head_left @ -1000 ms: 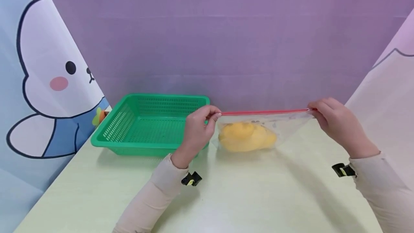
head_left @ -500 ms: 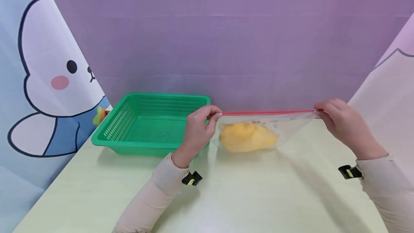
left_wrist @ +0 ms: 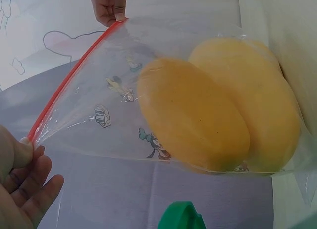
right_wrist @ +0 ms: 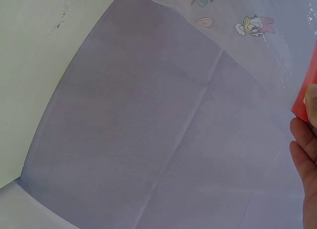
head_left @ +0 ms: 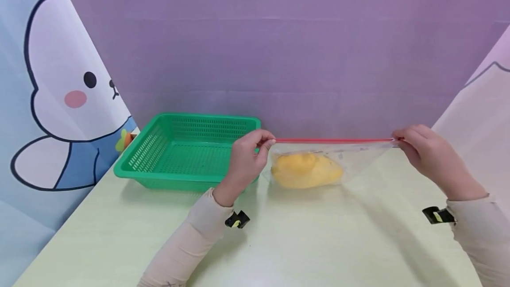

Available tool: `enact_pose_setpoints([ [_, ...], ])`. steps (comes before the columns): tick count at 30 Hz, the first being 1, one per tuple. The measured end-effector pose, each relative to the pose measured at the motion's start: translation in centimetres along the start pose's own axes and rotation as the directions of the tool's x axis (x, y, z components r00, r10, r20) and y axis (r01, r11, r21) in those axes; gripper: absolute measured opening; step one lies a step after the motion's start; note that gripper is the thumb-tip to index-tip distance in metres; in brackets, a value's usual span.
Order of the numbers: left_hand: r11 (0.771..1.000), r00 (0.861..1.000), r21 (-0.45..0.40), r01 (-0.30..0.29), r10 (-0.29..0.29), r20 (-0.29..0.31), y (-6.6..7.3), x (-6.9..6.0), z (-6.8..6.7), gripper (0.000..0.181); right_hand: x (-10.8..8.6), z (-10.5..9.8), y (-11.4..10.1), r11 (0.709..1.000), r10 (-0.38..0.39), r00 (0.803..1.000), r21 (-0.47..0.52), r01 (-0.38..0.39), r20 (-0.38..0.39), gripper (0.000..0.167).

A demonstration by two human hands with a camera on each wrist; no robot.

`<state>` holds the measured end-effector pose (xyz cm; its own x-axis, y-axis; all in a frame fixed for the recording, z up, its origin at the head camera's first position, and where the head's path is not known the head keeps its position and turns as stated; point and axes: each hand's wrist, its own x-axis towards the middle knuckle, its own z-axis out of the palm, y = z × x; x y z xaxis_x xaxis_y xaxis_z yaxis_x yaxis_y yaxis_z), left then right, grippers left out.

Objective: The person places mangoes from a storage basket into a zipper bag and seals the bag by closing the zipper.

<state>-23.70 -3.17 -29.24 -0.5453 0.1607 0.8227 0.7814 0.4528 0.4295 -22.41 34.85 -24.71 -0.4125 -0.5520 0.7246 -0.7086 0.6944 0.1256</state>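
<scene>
A clear zip bag [head_left: 364, 156] with a red closure strip [head_left: 334, 140] is stretched between both hands. My left hand [head_left: 248, 156] pinches the strip's left end between thumb and forefinger. At the other end, my right hand [head_left: 432, 158] pinches the strip; the right wrist view shows its thumb and fingers on the red end. Yellow mangoes [head_left: 304, 172] lie low in the bag, towards its left side. In the left wrist view a front mango [left_wrist: 193, 115] overlaps a rear mango [left_wrist: 242, 75]. Small cartoon prints [right_wrist: 255, 26] mark the plastic.
Left of the bag stands a green slotted basket [head_left: 191, 158] on a pale table [head_left: 303, 238]; the left forearm crosses in front of its right corner. A purple cloth [head_left: 271, 56] hangs behind, and a printed curtain [head_left: 52, 101] borders the left side.
My right hand has moved rightward, and more of the red strip shows between the hands. The left hand holds its place, apart from a slight shift of the whole view.
</scene>
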Motion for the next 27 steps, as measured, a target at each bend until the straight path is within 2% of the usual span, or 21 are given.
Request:
enact_pose_setpoints([
  [8, 1.0, 1.0, -0.004, 0.001, -0.001, -0.009, -0.3, -0.1, 0.1, 0.005, -0.1, -0.5, -0.2, 0.999, -0.032, 0.999, 0.014, 0.032, 0.038, 0.054],
  [14, 1.0, 1.0, -0.005, 0.005, -0.005, -0.008, -0.5, 0.0, 0.1, 0.005, -0.2, -0.9, -0.1, 0.993, -0.109, 0.99, 0.063, 0.104, 0.091, 0.054],
  [19, 0.999, 0.999, 0.0, 0.033, -0.033, 0.02, -0.8, -0.5, 0.0, 0.005, -0.7, -0.7, -0.6, 0.988, -0.124, 0.981, 0.105, 0.109, 0.149, 0.053],
  [27, 0.997, 0.994, -0.003, 0.076, -0.076, 0.082, -1.0, -0.4, -0.4, 0.005, -2.0, -0.8, -2.1, 0.989, -0.109, 0.977, 0.122, 0.088, 0.181, 0.05],
])
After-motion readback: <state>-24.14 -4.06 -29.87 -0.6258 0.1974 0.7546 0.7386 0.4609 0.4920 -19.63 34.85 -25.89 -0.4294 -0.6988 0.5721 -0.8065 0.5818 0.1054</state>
